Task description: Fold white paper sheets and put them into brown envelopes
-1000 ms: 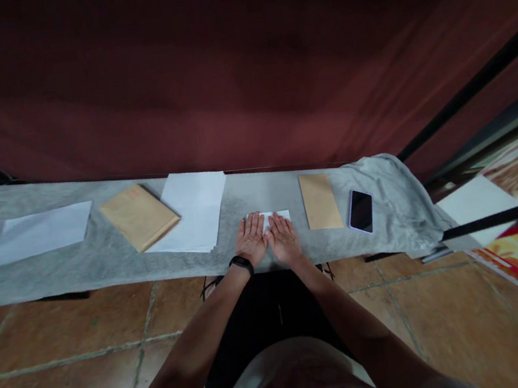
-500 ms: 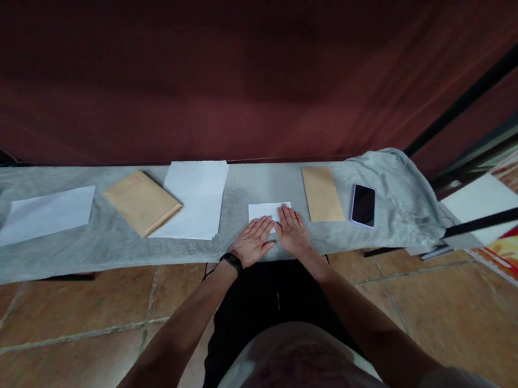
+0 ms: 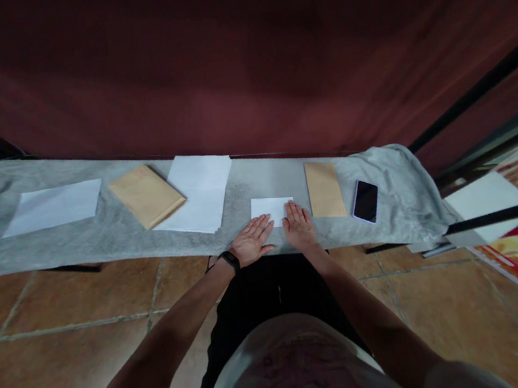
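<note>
A small folded white paper (image 3: 268, 207) lies on the grey cloth (image 3: 114, 238) of a long narrow table. My left hand (image 3: 252, 241) lies flat with fingers stretched out, fingertips touching the paper's near edge. My right hand (image 3: 299, 225) also rests flat and open, its fingers on the paper's right near corner. A black band sits on my left wrist (image 3: 230, 260). Neither hand holds anything.
Right of the paper lie a small brown envelope (image 3: 324, 189) and a black phone (image 3: 366, 201). To the left are a white sheet (image 3: 200, 192), a larger brown envelope (image 3: 146, 195) and another white sheet (image 3: 53, 207). A dark red curtain (image 3: 239, 61) hangs behind. The floor is tiled.
Both hands have slid back toward me off the folded paper, uncovering most of it. The left hand has turned slightly rightward.
</note>
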Available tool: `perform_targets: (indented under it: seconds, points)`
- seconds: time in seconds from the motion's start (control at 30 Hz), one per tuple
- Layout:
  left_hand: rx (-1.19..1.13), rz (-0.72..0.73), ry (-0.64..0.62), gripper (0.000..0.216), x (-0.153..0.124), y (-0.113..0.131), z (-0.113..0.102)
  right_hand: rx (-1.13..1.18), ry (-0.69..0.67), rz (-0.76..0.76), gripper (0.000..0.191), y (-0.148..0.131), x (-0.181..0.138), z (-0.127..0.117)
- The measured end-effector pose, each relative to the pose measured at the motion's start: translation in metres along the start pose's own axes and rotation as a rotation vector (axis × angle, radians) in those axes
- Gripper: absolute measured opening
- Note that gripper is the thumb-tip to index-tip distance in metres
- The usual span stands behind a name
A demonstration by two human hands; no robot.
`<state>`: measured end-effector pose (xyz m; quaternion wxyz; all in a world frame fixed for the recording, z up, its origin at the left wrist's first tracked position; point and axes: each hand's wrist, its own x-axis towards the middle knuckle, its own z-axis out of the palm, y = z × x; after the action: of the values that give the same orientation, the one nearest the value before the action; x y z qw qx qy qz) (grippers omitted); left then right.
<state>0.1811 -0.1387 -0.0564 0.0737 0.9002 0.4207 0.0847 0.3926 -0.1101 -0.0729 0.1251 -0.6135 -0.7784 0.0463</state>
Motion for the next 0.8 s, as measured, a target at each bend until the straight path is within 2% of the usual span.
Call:
perform_targets:
  seconds: [0.23,0.4,0.47,0.6,0.7,0.8]
  points:
    - [0.033,-0.042,-0.026,0.077,-0.009,-0.001,0.002,0.007,0.003,0.048,0.057,0.005,-0.005,-0.003]
    - [0.045,-0.049,0.031,0.078,-0.011,-0.001,0.008,0.037,0.088,0.084,0.056,-0.003,-0.014,-0.004]
    - [0.049,-0.037,0.056,0.078,-0.011,-0.001,0.009,0.064,0.114,0.025,0.056,-0.014,-0.022,-0.003]
    - [0.059,-0.017,0.089,0.072,-0.01,-0.001,0.01,0.114,0.097,-0.195,0.053,-0.042,-0.04,0.003]
    - [0.05,-0.029,0.116,0.069,-0.011,-0.001,0.011,0.101,0.105,-0.206,0.056,-0.053,-0.047,0.006]
    - [0.044,-0.059,0.131,0.072,-0.015,-0.002,0.011,0.08,0.101,-0.187,0.058,-0.046,-0.048,0.004]
